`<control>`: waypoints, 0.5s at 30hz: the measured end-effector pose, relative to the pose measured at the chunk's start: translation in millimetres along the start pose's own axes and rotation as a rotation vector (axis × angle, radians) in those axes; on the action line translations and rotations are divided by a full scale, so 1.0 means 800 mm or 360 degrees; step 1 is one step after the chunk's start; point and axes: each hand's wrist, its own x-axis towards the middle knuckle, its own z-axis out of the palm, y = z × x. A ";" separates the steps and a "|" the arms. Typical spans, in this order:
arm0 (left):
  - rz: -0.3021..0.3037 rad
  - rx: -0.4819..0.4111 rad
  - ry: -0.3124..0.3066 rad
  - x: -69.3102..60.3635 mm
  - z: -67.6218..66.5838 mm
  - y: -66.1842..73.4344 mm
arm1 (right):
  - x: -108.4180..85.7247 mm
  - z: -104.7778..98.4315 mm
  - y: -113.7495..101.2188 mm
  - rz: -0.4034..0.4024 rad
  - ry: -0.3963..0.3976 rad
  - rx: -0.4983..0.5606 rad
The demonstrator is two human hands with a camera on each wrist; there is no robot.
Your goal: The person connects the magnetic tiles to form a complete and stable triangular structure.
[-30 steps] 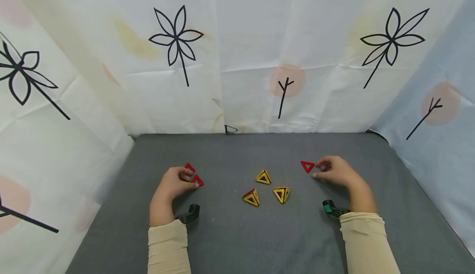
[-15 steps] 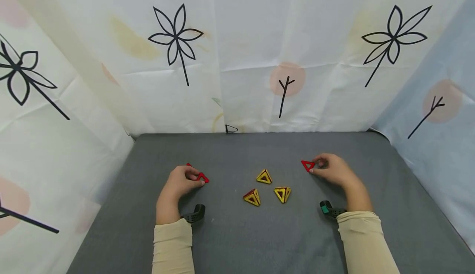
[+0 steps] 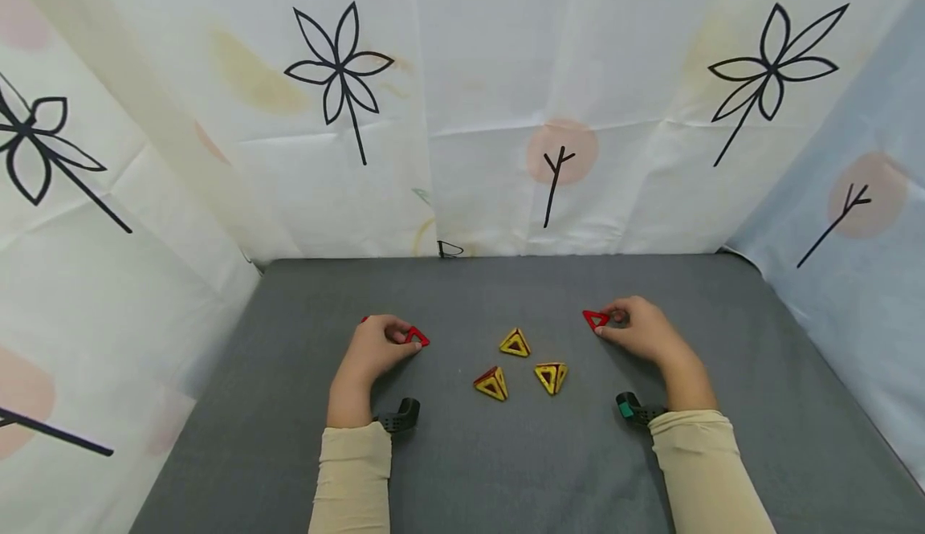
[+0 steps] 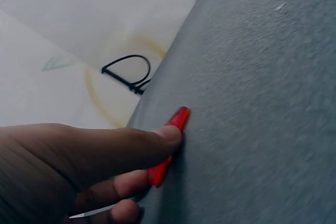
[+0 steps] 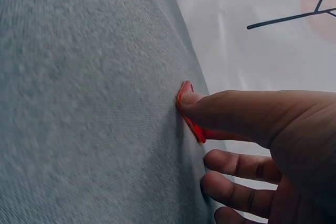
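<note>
Pinching red triangle with left hand, nine o'clock of yellow triangles — second triangle with right hand, two o'clock.

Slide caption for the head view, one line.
Left hand and right hand each pinch a red triangle, three yellow pieces lying between them on grey cloth.

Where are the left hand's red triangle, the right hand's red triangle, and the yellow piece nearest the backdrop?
Left-held red triangle (image 4: pixel 180 117): left wrist view, exposed upper end.
Right-held red triangle (image 5: pixel 196 130): right wrist view, exposed lower part.
Farthest yellow piece (image 3: pixel 515 352): head view, lower edge.
</note>
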 end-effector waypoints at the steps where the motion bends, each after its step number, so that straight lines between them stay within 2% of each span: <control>1: -0.0001 -0.0008 0.0009 0.000 0.003 0.001 | 0.000 0.001 0.000 -0.0007 0.0000 -0.0001; 9: 0.0060 0.0014 0.0040 0.007 0.026 0.012 | 0.003 0.009 -0.010 -0.0022 0.0003 0.0003; 15: 0.0119 0.0025 0.0003 0.012 0.045 0.024 | 0.004 0.017 -0.017 -0.0064 0.0031 0.0016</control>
